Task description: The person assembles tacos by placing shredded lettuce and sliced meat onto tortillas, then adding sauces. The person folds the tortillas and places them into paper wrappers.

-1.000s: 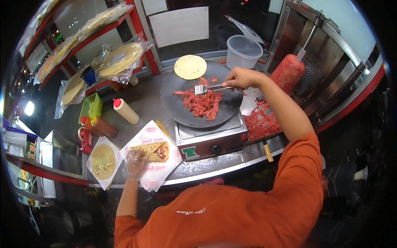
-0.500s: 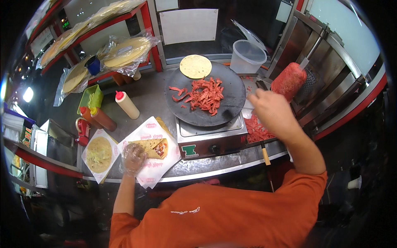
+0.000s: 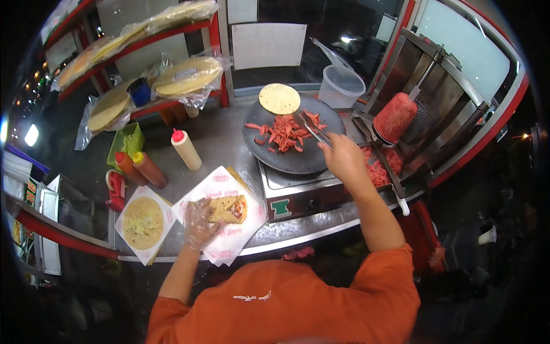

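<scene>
My left hand (image 3: pixel 201 225), in a clear plastic glove, is closed around the left end of a rolled tortilla wrap (image 3: pixel 230 210). Reddish filling shows at the wrap's right end, and printed white paper (image 3: pixel 229 241) lies beneath it. Metal tongs (image 3: pixel 314 127) are in my bare right hand (image 3: pixel 346 159). Their tips reach into chopped red meat (image 3: pixel 286 133) on the round black griddle (image 3: pixel 255 143). A flat tortilla (image 3: pixel 279 98) lies at the griddle's far edge. Left of my gloved hand, an open tortilla with pale shredded topping (image 3: pixel 143 222) sits on another paper.
Sauce bottles, one white (image 3: pixel 187 150), stand near a green tub (image 3: pixel 127 141). A meat cone (image 3: pixel 395 117) stands on a spit at right. A long knife (image 3: pixel 382 163) lies over a tray of meat shavings (image 3: pixel 375 173). Bagged tortillas (image 3: pixel 189 75) fill the left shelves.
My right hand has moved left from beside the meat cone to the griddle, where tongs now show in it. My left hand stays at the wrap. The view has shifted slightly.
</scene>
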{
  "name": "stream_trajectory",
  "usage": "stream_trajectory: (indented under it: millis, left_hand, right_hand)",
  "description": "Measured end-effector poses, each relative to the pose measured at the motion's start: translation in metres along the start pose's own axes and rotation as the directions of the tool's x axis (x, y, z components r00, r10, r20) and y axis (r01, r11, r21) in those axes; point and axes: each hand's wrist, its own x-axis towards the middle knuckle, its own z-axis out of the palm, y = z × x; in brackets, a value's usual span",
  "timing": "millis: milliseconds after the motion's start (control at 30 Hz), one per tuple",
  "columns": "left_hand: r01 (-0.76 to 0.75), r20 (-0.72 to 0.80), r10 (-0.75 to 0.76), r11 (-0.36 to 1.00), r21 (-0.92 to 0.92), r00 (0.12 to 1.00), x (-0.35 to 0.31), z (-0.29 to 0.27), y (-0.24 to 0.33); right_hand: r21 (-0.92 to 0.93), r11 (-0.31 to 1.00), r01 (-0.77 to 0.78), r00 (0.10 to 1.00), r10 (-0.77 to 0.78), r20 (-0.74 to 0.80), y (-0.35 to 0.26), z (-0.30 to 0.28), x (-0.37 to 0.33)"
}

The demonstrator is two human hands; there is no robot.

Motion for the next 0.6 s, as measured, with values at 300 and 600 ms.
stream_trajectory:
  millis: [300,600]
  left_hand:
    - [0.01,0.26,-0.054,0.986,0.168,0.964,0.02,-0.017,0.001]
    - [-0.079,0.47,0.042,0.995,0.059,0.882,0.051,-0.019,-0.02]
  right_hand:
    - [0.354,0.816,-0.456,0.886,0.379,0.269,-0.017,-0.007,0.021]
    - [0.084,0.993,-0.087,0.97,0.066,0.233,-0.002,-0.008,0.044]
